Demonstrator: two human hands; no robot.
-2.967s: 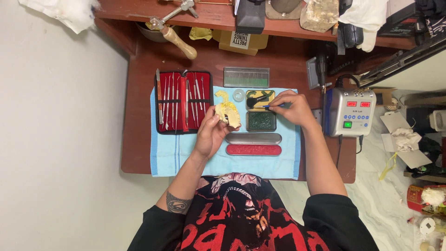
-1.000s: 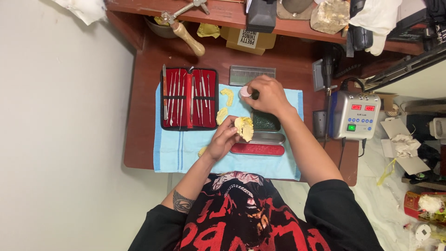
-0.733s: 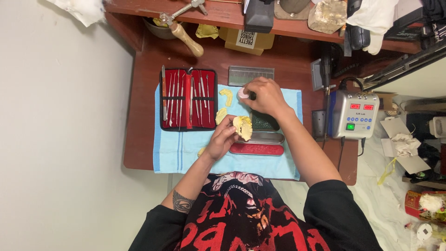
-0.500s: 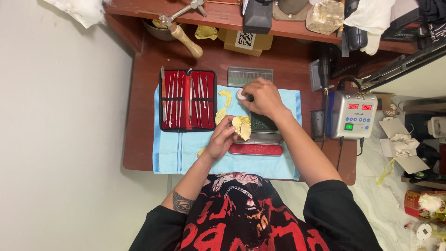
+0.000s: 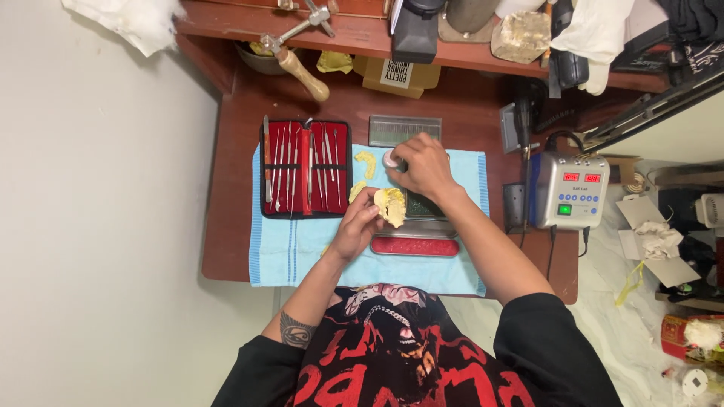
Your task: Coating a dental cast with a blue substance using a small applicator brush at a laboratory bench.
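- The left hand [image 5: 360, 222] is pinching a pale yellow, lumpy dental cast [image 5: 391, 206] between thumb and fingers, holding it just above the light blue cloth [image 5: 302, 256] that is covering the middle of the reddish-brown wooden desk [image 5: 226, 211]
- The right hand [image 5: 424, 164] is reaching toward the far edge of the cloth, its fingers curling closed around a small round white-grey container [image 5: 391, 159]; what else it may be gripping is hidden under the palm
- A small curved yellow wax piece [image 5: 366, 163] is lying on the cloth just left of that container, and a second small yellow bit [image 5: 357, 189] is lying near the left thumb
- A red-lined open case of slim metal hand instruments [image 5: 305, 167] is sitting at the left part of the cloth, beside the left hand
- A long flat tray filled with red material [image 5: 415, 246] is lying on the cloth toward the near edge of the desk, under the right forearm
- A clear ribbed rectangular box [image 5: 404, 130] is lying past the cloth's far edge, just beyond the right hand
- A grey control unit with red displays and a green button [image 5: 569, 191] is standing at the right edge of the desk
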